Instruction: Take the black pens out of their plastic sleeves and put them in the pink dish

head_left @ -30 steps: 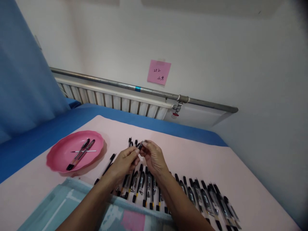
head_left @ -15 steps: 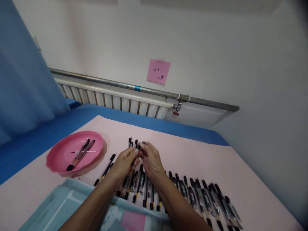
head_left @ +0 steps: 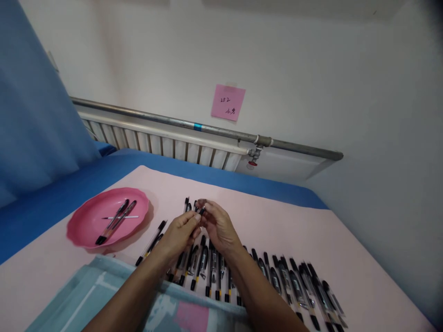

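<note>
My left hand (head_left: 182, 234) pinches a small black pen part (head_left: 202, 210) between thumb and fingers, its upper end poking out. Curled around that end is my right hand (head_left: 219, 227), with its fingertips slightly blurred at the part. Most of the part is hidden by my fingers. Below and between my wrists lie several black-and-clear pens (head_left: 209, 272) in a row, with separate caps and small pieces among them. Just left of my left hand is another pen (head_left: 151, 243). More pens (head_left: 296, 286) continue to the right of my right forearm.
A pink dish (head_left: 81, 229) on the left holds two pens (head_left: 119, 223) and a thin white refill (head_left: 129, 217). A light-blue patterned cloth (head_left: 86, 288) lies at the near edge of the pink tabletop (head_left: 277, 219). Behind are a radiator (head_left: 168, 148) and a pipe (head_left: 297, 146).
My right hand has turned slightly, and its fingers have shifted around the pen part's upper end. My left hand stays nearly still. The pens and the dish are unchanged.
</note>
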`<act>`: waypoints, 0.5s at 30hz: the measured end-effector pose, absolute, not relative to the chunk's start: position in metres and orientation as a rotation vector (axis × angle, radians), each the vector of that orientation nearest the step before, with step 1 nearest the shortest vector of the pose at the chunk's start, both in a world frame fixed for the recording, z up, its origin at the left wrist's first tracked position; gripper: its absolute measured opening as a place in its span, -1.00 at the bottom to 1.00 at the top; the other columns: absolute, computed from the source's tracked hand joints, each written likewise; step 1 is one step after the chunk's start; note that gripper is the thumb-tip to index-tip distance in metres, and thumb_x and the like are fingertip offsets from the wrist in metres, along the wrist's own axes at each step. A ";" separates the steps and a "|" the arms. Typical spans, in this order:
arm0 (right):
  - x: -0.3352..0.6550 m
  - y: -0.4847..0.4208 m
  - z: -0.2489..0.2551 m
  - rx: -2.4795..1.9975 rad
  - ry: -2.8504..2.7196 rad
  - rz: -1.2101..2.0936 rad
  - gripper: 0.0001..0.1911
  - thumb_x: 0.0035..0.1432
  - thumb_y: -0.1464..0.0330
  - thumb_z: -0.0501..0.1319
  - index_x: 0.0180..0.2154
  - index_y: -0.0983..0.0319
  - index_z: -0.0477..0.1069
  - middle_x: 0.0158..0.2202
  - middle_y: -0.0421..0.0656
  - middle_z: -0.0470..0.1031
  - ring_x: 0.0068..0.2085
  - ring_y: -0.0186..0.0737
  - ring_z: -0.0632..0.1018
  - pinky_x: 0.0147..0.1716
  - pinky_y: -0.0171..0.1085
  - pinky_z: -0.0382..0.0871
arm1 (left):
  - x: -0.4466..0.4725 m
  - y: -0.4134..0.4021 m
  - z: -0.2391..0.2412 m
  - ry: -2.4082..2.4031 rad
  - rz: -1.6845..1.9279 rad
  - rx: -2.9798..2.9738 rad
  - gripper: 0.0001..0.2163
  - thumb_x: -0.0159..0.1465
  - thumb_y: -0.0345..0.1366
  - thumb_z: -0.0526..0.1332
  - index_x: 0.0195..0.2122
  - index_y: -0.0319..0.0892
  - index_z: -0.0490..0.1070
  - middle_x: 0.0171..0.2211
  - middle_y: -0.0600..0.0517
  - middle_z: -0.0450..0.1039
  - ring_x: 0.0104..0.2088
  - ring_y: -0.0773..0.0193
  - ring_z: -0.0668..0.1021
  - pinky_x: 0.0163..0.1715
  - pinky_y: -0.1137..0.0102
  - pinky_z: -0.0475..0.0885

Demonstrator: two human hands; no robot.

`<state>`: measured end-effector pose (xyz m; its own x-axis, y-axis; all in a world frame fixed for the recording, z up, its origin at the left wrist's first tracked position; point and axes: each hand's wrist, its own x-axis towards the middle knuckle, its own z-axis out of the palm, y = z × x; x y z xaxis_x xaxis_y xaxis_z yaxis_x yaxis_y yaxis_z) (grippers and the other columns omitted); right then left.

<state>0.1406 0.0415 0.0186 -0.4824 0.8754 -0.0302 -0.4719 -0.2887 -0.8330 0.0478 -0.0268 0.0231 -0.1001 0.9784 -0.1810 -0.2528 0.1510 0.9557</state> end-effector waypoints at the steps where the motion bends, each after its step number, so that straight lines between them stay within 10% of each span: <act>1: 0.141 0.042 0.019 -0.614 -0.998 1.892 -0.84 -0.16 0.34 0.29 -0.43 0.27 0.49 -0.41 -0.18 0.46 -0.47 -0.38 0.36 -0.50 -0.37 0.21 | 0.048 -0.027 0.023 1.186 1.277 0.841 -0.76 0.15 -0.07 0.08 -0.43 -0.16 0.21 -0.67 0.23 0.11 -0.78 0.60 0.01 -0.80 0.63 -0.17; 15: 0.144 0.049 0.015 -0.723 -1.158 1.749 -0.88 -0.16 0.34 0.31 -0.55 0.26 0.44 -0.56 -0.26 0.40 -0.54 -0.42 0.32 -0.49 -0.35 0.18 | 0.047 -0.027 0.023 1.207 1.250 0.859 -0.76 0.15 -0.07 0.08 -0.38 -0.16 0.25 -0.67 0.23 0.10 -0.78 0.59 0.00 -0.80 0.61 -0.16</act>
